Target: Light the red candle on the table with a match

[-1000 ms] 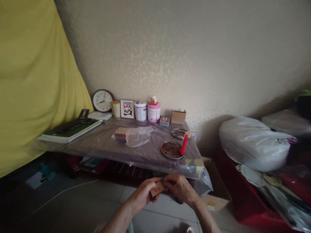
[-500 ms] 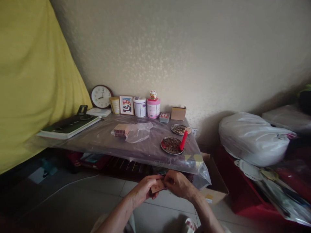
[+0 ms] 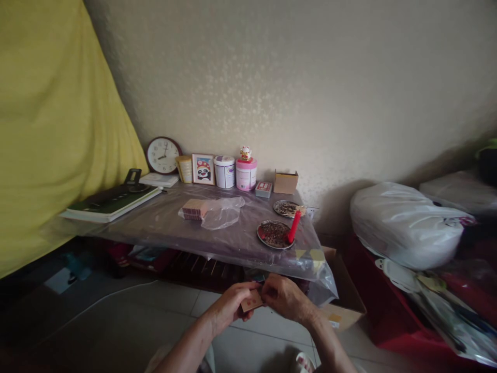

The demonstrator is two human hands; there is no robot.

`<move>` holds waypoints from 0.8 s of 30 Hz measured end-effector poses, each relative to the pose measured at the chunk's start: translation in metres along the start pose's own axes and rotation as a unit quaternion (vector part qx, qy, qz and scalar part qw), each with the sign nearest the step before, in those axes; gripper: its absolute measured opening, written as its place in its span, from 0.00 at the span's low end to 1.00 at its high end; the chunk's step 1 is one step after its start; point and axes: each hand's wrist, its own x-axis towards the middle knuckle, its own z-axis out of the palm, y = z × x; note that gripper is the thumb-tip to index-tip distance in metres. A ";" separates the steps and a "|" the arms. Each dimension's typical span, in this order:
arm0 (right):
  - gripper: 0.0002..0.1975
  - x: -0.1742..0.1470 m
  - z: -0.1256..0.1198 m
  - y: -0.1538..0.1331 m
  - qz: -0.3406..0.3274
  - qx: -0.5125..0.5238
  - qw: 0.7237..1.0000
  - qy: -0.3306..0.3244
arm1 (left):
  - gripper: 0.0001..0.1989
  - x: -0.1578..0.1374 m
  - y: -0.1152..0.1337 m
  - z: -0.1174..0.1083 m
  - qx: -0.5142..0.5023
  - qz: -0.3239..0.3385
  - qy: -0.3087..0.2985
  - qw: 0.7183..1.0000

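My left hand (image 3: 230, 306) and my right hand (image 3: 284, 298) meet low in the view, just in front of the table's near edge. Both pinch a small tan matchbox (image 3: 252, 300) between the fingers. On the plastic-covered low table (image 3: 163, 228) above them stands a red candle (image 3: 294, 226) leaning on a round metal plate (image 3: 273, 234) full of dark bits. A second small plate (image 3: 286, 207) lies behind it. A stack of tan boxes (image 3: 194, 209) sits in a clear plastic bag (image 3: 221, 211) mid-table.
Along the wall stand a round clock (image 3: 162, 155), a panda picture (image 3: 203, 169), a white tin (image 3: 224, 171), a pink tin (image 3: 246, 173) and a cardboard box (image 3: 285, 182). A book (image 3: 111, 203) lies left. A yellow curtain (image 3: 50, 129) hangs left; a white bag (image 3: 406, 223) lies right.
The view shifted slightly; both hands stay together on the matchbox and have barely moved. Nothing on the table changed.
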 end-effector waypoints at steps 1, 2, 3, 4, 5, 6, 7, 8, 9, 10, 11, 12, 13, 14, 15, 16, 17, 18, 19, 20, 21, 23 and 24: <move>0.07 -0.001 -0.001 -0.002 0.000 -0.003 1.000 0.003 | 0.23 0.000 0.000 0.001 0.006 0.002 0.000 1.000; 0.06 -0.001 -0.002 -0.004 0.000 -0.006 1.000 0.005 | 0.22 0.000 0.001 0.002 0.012 0.004 0.000 1.000; 0.06 -0.002 -0.003 -0.005 0.000 -0.007 1.000 0.007 | 0.22 -0.001 0.001 0.003 0.017 0.006 0.002 1.000; 0.06 -0.002 -0.004 -0.006 -0.001 -0.008 1.000 0.008 | 0.22 -0.001 0.002 0.003 0.023 0.009 0.006 1.000; 0.06 -0.003 -0.004 -0.006 -0.002 -0.007 1.000 0.009 | 0.23 -0.002 0.003 0.004 0.029 0.013 0.012 0.999; 0.06 -0.003 -0.005 -0.006 -0.001 -0.006 1.000 0.011 | 0.23 -0.003 0.004 0.005 0.036 0.018 0.018 0.999; 0.06 -0.003 -0.005 -0.005 0.000 -0.003 1.000 0.014 | 0.23 -0.004 0.005 0.005 0.043 0.023 0.025 0.998; 0.06 -0.003 -0.004 -0.004 0.004 0.000 1.000 0.018 | 0.23 -0.005 0.006 0.006 0.051 0.028 0.032 0.998; 0.06 -0.003 -0.004 -0.002 0.008 0.004 1.000 0.023 | 0.23 -0.007 0.007 0.006 0.058 0.032 0.039 0.997; 0.06 -0.002 -0.004 -0.001 0.014 0.009 0.999 0.029 | 0.23 -0.007 0.008 0.006 0.064 0.037 0.047 0.996; 0.06 -0.001 -0.004 0.000 0.020 0.015 0.999 0.035 | 0.24 -0.008 0.009 0.006 0.068 0.042 0.055 0.995; 0.06 -0.001 -0.004 0.001 0.025 0.022 0.999 0.042 | 0.24 -0.008 0.010 0.006 0.071 0.046 0.063 0.994; 0.07 0.000 -0.005 0.002 0.028 0.031 0.998 0.050 | 0.25 -0.007 0.010 0.005 0.073 0.051 0.069 0.994; 0.07 0.001 -0.006 0.002 0.029 0.041 0.997 0.058 | 0.26 -0.006 0.010 0.005 0.075 0.056 0.074 0.993; 0.08 0.001 -0.008 0.002 0.027 0.052 0.996 0.067 | 0.26 -0.005 0.011 0.004 0.076 0.059 0.078 0.992; 0.08 0.002 -0.010 0.001 0.023 0.062 0.995 0.075 | 0.26 -0.004 0.011 0.004 0.078 0.060 0.080 0.992; 0.08 0.002 -0.011 0.000 0.019 0.072 0.994 0.082 | 0.27 -0.003 0.011 0.003 0.078 0.062 0.083 0.992; 0.08 0.002 -0.013 -0.001 0.015 0.079 0.993 0.089 | 0.27 -0.003 0.011 0.003 0.078 0.064 0.086 0.991; 0.08 0.002 -0.014 -0.001 0.010 0.085 0.992 0.095 | 0.27 -0.002 0.011 0.003 0.077 0.066 0.090 0.991; 0.08 0.002 -0.015 -0.002 0.006 0.089 0.991 0.100 | 0.28 -0.002 0.011 0.003 0.075 0.067 0.093 0.991; 0.08 0.002 -0.016 -0.002 0.001 0.091 0.990 0.105 | 0.28 -0.002 0.011 0.003 0.072 0.066 0.096 0.991; 0.08 0.002 -0.016 -0.003 -0.011 0.094 0.989 0.112 | 0.28 -0.002 0.011 0.003 0.065 0.062 0.099 0.991; 0.08 0.002 -0.015 -0.003 -0.019 0.096 0.989 0.115 | 0.28 -0.002 0.012 0.003 0.061 0.059 0.099 0.992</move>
